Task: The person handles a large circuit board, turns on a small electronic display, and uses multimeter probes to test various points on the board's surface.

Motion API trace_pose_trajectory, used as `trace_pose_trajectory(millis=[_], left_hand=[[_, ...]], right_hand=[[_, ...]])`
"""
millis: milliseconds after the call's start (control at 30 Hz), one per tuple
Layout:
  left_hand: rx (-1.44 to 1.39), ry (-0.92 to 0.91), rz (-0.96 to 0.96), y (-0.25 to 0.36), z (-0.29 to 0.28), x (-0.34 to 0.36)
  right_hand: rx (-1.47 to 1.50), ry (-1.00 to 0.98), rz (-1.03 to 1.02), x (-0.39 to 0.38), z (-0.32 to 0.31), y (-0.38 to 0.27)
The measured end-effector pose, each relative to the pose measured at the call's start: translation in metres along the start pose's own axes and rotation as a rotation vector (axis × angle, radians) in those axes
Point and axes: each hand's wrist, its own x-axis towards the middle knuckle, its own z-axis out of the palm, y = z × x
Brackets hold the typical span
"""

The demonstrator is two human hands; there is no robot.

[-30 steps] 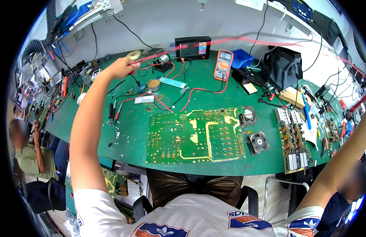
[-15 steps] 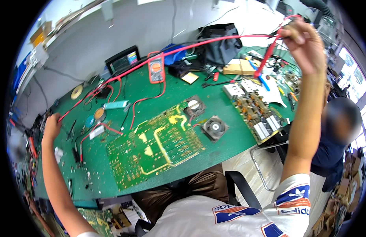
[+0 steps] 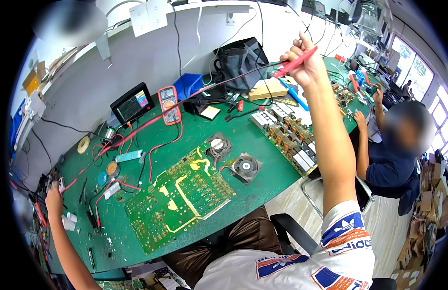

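My right hand (image 3: 306, 65) is raised above the bench, closed on a red probe (image 3: 291, 64) with a dark cable alongside. A long red test lead (image 3: 154, 120) runs diagonally toward my left hand (image 3: 53, 198), whose fingers are closed around it at the bench's far left, among dark clutter. Below lie a large green circuit board (image 3: 180, 200) and two small fans (image 3: 245, 169). Behind them are a red-rimmed multimeter (image 3: 170, 111), a small black screen device (image 3: 130, 104) and a blue tray (image 3: 189, 84).
A populated board with heatsinks (image 3: 284, 140) lies right. Behind it are a black bag (image 3: 238, 63), a cardboard box (image 3: 265, 89) and tools. A co-worker (image 3: 386, 164) sits at the bench's right. A chair armrest (image 3: 291, 232) stands beside me; cardboard (image 3: 429, 203) is stacked at far right.
The view has swung rightward. My right hand has come in from the right edge, holding the probe, then moved leftward. My left hand has shifted to the far left, the red lead stretched between them.
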Motion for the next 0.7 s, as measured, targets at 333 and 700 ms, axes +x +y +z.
trace_pose_trajectory(millis=[333,700], left_hand=[[0.101,0.005,-0.112,-0.073,0.053,-0.023],[0.019,-0.118,-0.199,-0.081,0.067,-0.032]], right_hand=[[0.169,-0.099,0.121,0.002,-0.029,0.007],[-0.098,-0.208,0.155,-0.044,-0.038,0.04]])
